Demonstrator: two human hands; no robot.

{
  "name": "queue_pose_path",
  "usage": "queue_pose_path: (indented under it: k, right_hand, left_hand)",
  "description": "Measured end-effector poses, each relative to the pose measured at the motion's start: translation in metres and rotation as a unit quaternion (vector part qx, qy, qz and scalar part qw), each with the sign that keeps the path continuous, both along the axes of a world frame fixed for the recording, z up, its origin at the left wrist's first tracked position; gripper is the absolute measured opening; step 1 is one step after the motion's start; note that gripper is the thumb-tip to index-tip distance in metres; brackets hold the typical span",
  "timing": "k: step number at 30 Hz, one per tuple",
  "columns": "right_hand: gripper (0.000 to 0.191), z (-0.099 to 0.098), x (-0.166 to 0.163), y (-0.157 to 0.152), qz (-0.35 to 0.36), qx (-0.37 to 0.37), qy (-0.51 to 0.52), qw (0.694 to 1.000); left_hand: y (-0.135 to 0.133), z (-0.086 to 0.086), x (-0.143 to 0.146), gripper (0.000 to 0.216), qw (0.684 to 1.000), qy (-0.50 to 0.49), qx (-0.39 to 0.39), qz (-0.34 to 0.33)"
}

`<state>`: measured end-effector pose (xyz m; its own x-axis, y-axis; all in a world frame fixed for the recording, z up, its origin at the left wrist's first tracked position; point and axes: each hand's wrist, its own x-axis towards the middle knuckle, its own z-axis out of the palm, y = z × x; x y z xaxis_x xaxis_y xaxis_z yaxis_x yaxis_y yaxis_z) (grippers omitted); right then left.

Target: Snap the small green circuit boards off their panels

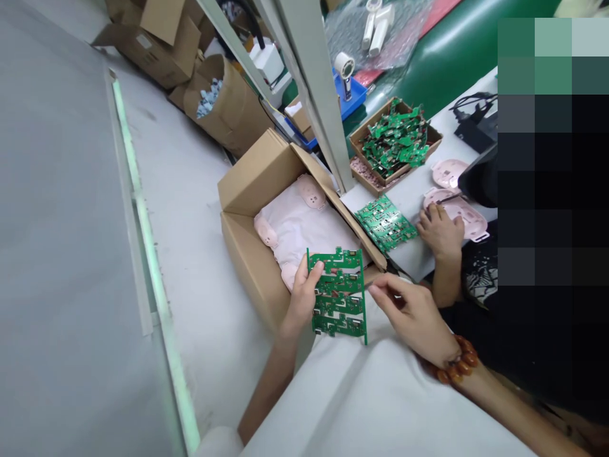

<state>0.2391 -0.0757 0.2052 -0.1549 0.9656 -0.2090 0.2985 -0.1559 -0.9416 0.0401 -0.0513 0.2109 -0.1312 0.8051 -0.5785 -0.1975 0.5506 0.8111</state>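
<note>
My left hand (pixel 303 298) is shut on a green circuit board panel (pixel 339 292), holding it upright by its left edge. The panel carries several joined boards with black components. My right hand (pixel 413 318), wearing an amber bead bracelet (pixel 455 363), is beside the panel, its fingertips reaching the right edge with no visible grip. Below the panel stands an open cardboard box (pixel 252 254) holding pink plastic casings (pixel 304 192) on white foam sheet.
A co-worker's hand (pixel 440 231) rests on a pink casing (pixel 457 212) at the bench. Loose green boards (pixel 385 223) lie nearby, and a cardboard tray (pixel 394 143) holds many more. A metal upright (pixel 314 82) rises behind the box. Cartons stand on the floor at the back.
</note>
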Motion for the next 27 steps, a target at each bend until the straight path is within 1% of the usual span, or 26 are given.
queue_pose_path:
  k: [2, 5, 7, 9, 13, 16, 21, 25, 27]
  right_hand:
    - [0.029, 0.000, 0.001, 0.003, 0.032, 0.001, 0.009, 0.999]
    - [0.032, 0.002, 0.002, 0.009, 0.062, -0.003, 0.002, 0.998]
    - [0.032, 0.003, 0.002, 0.012, 0.105, 0.001, 0.001, 0.995]
    - [0.032, 0.003, 0.002, 0.013, 0.127, 0.014, -0.005, 0.992]
    - [0.031, -0.001, 0.001, 0.014, 0.105, 0.043, -0.022, 0.993]
    - [0.027, -0.002, 0.000, 0.015, 0.108, 0.055, -0.008, 0.993]
    - [0.033, 0.000, -0.001, 0.011, 0.068, 0.014, 0.003, 0.998]
    - [0.030, 0.005, -0.002, 0.008, 0.071, 0.002, 0.016, 0.997]
    - [0.030, 0.006, -0.004, 0.007, 0.056, 0.000, 0.010, 0.998]
  left_hand:
    - [-0.003, 0.000, 0.000, 0.044, 1.000, -0.006, -0.001, -0.019]
    - [-0.006, 0.001, 0.002, 0.042, 0.999, -0.004, 0.003, -0.038]
    - [-0.006, 0.002, 0.003, 0.041, 0.999, -0.002, 0.004, -0.036]
    - [-0.005, 0.002, 0.003, 0.043, 1.000, 0.002, 0.001, -0.027]
    - [-0.004, 0.003, 0.003, 0.046, 1.000, 0.007, 0.001, -0.027]
    - [-0.004, 0.004, 0.004, 0.047, 1.000, -0.004, 0.003, -0.027]
    - [-0.004, 0.007, 0.008, 0.043, 0.999, 0.022, 0.014, -0.024]
    - [-0.003, 0.007, 0.010, 0.039, 0.999, 0.018, 0.018, -0.031]
    - [-0.002, 0.007, 0.011, 0.039, 0.999, 0.019, 0.023, -0.026]
